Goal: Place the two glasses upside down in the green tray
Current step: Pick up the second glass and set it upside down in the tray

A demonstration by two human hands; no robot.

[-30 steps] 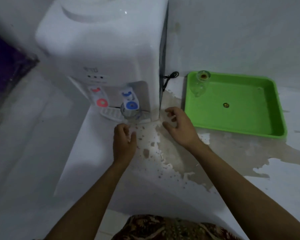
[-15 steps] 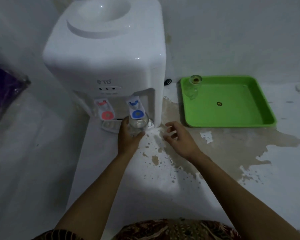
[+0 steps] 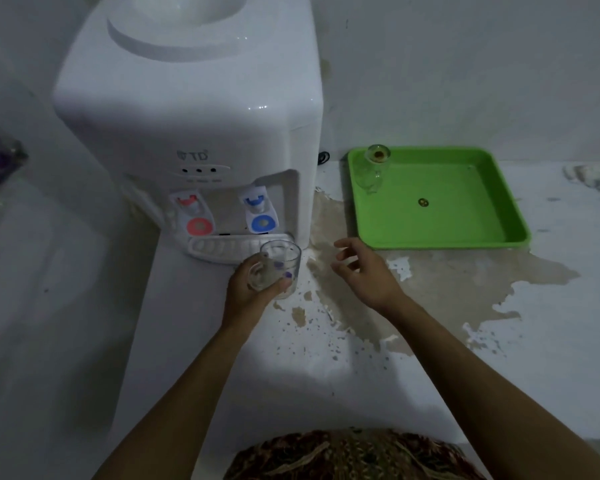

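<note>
My left hand grips a clear glass mug with small purple marks, held upright just in front of the dispenser's drip grate. Beside the mug, my right hand hovers with its fingers spread and nothing in it. The green tray lies on the counter to the right of the dispenser. A second clear glass stands upside down in the tray's far left corner.
A white water dispenser with a red tap and a blue tap stands at the back left against the wall. The white counter's paint has peeled off in a big brown patch in front of the tray.
My left hand closed on the mug under the blue tap and pulled it out toward me, off the drip grate. My right hand stayed beside it, open.
</note>
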